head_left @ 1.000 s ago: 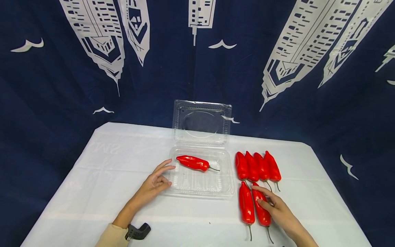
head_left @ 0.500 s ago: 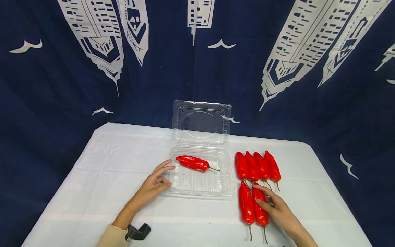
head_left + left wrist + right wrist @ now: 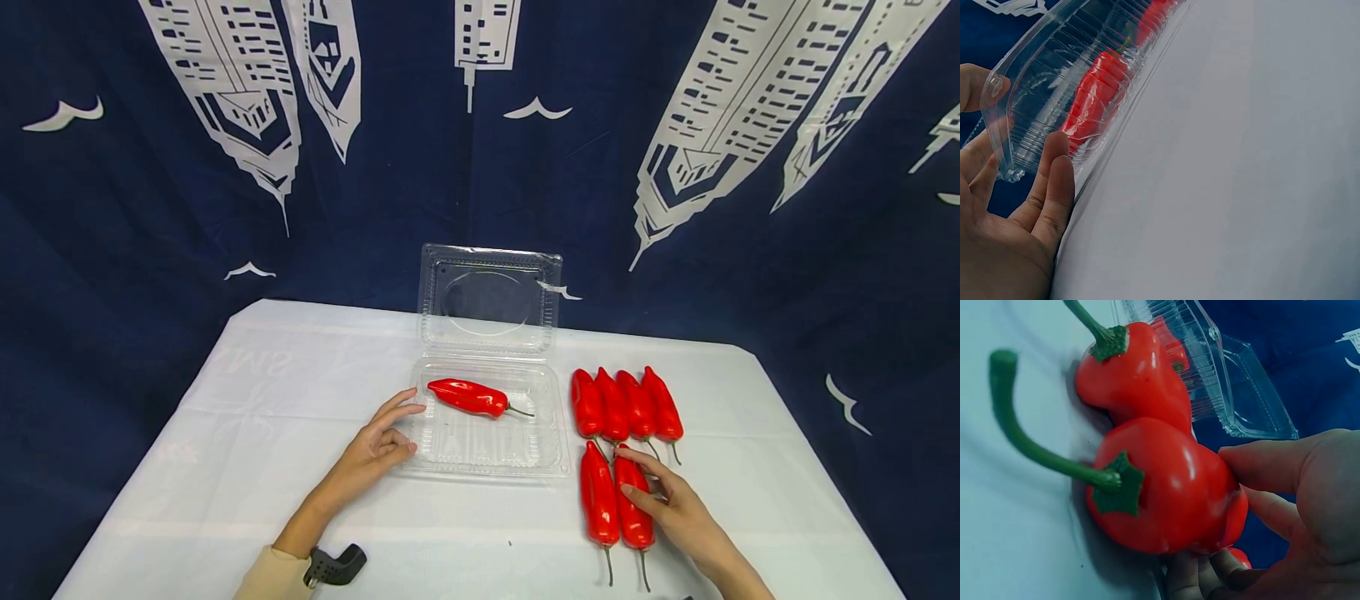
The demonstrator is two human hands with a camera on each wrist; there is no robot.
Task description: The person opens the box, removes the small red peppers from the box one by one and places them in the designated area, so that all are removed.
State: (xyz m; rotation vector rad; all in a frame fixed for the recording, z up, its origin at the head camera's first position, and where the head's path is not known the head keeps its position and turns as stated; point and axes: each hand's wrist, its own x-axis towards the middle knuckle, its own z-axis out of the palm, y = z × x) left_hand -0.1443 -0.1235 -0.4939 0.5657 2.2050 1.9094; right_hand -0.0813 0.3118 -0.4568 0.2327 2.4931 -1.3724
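Observation:
In the head view my right hand (image 3: 678,508) holds a red pepper (image 3: 633,521), thumb on its near side and fingers around its far side. The pepper lies on the table beside another red pepper (image 3: 599,496); its curved green stem (image 3: 1041,453) fills the front of the right wrist view. My left hand (image 3: 371,450) rests at the left side of a clear plastic clamshell box (image 3: 487,467), its fairly straight fingers (image 3: 1060,187) touching the wall. One red pepper (image 3: 468,396) lies inside the box, stem to the right. The lid (image 3: 487,300) stands raised behind.
Several red peppers (image 3: 615,404) lie in a row behind the gripped one, right of the box. The white-covered table (image 3: 450,542) ends at a dark blue curtain (image 3: 420,183) with white building shapes. A black wrist device (image 3: 337,564) sits by the left sleeve (image 3: 273,573).
The pepper under my right hand has turned slightly, its stem end shifting left toward the neighbouring pepper. My left hand and the box have kept their places.

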